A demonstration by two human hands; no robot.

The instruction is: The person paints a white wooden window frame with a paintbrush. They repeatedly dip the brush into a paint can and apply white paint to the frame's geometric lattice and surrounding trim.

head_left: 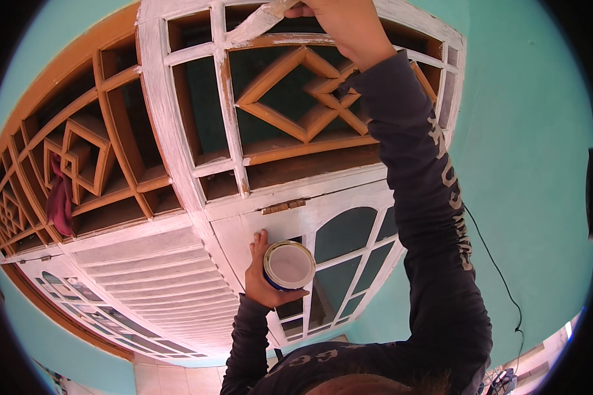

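Head view: the lattice (271, 122), brown with streaky, patchy white, stands before the person. The left grip (259, 276) clasps a can (289, 242) below it, whitish inside, its fill level hard to judge. The right grip (342, 26), cut off above, pinches a pale strip (257, 23) too unclear to identify.

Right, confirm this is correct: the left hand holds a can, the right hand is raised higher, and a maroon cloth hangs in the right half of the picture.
Not quite: the head view shows the maroon cloth hanging in the left half of the picture, not the right. The rest stands: the left hand holds a can, and the right hand is raised higher.
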